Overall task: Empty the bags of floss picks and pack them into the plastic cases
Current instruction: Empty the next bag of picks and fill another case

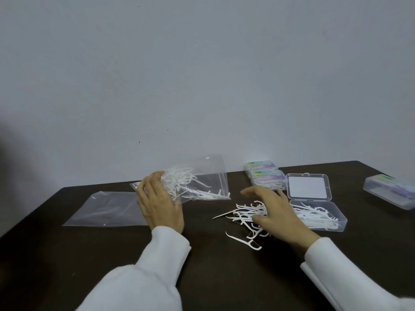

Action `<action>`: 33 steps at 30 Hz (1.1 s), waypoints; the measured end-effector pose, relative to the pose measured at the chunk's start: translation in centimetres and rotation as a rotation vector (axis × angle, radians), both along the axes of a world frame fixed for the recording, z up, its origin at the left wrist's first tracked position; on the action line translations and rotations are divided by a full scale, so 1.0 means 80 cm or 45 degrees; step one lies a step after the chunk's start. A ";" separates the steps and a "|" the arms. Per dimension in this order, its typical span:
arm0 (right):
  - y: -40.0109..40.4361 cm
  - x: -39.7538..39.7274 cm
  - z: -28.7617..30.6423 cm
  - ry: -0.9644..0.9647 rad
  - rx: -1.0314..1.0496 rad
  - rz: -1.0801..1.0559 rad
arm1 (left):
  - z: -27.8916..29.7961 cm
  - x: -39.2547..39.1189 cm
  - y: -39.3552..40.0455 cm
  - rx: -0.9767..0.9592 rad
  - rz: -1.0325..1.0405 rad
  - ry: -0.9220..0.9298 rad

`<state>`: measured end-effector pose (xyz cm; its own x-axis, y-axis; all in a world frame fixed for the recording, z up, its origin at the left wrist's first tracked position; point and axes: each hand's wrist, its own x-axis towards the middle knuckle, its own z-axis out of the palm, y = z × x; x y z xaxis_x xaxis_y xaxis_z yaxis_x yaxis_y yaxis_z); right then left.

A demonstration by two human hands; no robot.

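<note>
Head view, hidden parts: left hand's (157,203) fingertips sit behind the crinkled plastic, so only the curl round the bag's edge is clear; right hand (276,212) covers the middle of the loose picks, count impossible.
Cut off: both white sleeves (143,277) leave the bottom edge; case at far right (390,194) is clipped by the frame.
Blur: labels on the closed cases unreadable; dark smudge at the left edge, cannot tell what it is.
Left grip: curled round the clear bag (197,178), holding it lifted and tilted off the table (67,254); floss picks bunched inside it.
Right grip: fingers spread, relaxed, palm down on the loose pile of picks (242,217), pinching nothing.
Picks: one pile on the table in front of the right hand, one stray pick (244,240) nearer the person; more lie in the open case (321,216) just right of the pile.
Open case: lid flat back toward the wall.
Around: flat empty bag (105,208) left of the left hand; two closed cases (265,176) stacked-looking by the wall, near the open lid.
Backdrop: plain grey wall.
</note>
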<state>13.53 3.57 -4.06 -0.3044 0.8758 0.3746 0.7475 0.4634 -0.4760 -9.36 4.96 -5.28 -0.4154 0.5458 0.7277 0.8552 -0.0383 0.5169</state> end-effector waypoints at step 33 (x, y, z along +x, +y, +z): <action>0.008 -0.001 -0.003 -0.020 -0.048 0.037 | -0.007 -0.008 0.005 0.232 -0.084 0.498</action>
<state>13.48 4.24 -4.30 -0.3356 0.8798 0.3367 0.7412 0.4672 -0.4820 -9.96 5.39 -5.86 -0.0577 0.4101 0.9102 0.9780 -0.1599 0.1340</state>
